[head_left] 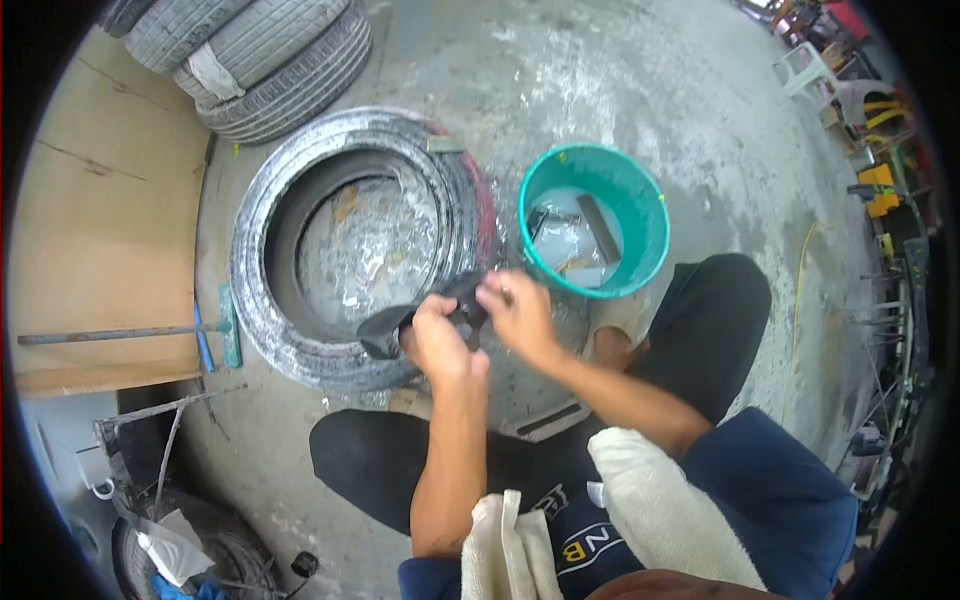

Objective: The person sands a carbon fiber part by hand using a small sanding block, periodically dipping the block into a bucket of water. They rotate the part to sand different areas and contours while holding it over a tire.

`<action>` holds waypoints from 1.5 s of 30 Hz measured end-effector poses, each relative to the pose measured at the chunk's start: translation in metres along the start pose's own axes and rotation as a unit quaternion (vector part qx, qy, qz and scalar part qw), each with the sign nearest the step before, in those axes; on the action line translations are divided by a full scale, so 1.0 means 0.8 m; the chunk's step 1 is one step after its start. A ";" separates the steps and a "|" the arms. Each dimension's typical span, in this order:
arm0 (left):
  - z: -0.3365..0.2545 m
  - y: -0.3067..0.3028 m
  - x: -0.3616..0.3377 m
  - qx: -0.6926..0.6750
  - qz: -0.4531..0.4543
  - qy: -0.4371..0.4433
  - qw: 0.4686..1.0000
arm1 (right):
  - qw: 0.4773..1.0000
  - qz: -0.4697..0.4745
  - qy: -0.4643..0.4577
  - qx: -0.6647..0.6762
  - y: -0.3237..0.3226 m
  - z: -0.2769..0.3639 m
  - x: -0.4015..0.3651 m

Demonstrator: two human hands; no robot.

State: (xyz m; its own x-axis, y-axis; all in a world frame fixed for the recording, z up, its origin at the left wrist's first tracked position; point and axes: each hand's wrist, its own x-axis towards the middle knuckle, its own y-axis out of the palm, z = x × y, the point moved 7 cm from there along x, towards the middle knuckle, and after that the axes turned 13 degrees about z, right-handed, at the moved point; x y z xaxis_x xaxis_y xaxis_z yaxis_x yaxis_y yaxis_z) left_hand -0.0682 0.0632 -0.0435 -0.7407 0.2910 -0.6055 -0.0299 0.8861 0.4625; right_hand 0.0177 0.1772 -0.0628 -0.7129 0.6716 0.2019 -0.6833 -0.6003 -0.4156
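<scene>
Between my hands is a black, flexible piece (pixel 380 333), possibly rubber or plastic; its exact kind does not show. My left hand (pixel 440 340) is closed around its middle, and one end sticks out to the left over the tire's near rim. With bent fingers, my right hand (pixel 522 315) pinches the other end. Just beyond them a wet tire (pixel 262 270) lies flat on the floor, streaked whitish. A small greenish block (pixel 446 144) rests on its far edge. Right of the tire stands a green bucket (pixel 648 235) holding cloudy water and a dark bar (pixel 598 228).
Several stacked tires (pixel 290 85) stand at the far left beside a wooden board (pixel 110 220). A long-handled brush (pixel 229 325) lies left of the wet tire. Another tire (pixel 225 535) is at the lower left. Assorted items and a white stool (pixel 803 70) line the right side.
</scene>
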 end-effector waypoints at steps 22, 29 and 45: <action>0.006 -0.006 0.001 -0.016 0.011 -0.036 0.999 | 0.999 0.031 0.029 -0.007 -0.001 -0.003 -0.006; 0.000 -0.022 0.025 -0.055 0.005 -0.027 0.998 | 0.999 0.022 0.026 0.014 0.008 0.015 -0.011; -0.002 -0.033 0.032 -0.020 0.032 -0.021 0.999 | 0.998 0.044 0.046 -0.006 0.007 -0.004 -0.012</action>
State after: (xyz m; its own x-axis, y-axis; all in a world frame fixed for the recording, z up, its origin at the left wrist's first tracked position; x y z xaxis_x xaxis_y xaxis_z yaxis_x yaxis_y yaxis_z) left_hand -0.0875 0.0467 -0.0702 -0.7126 0.3618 -0.6011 -0.0118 0.8504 0.5259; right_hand 0.0212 0.1684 -0.0701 -0.7527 0.6532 0.0824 -0.6160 -0.6545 -0.4384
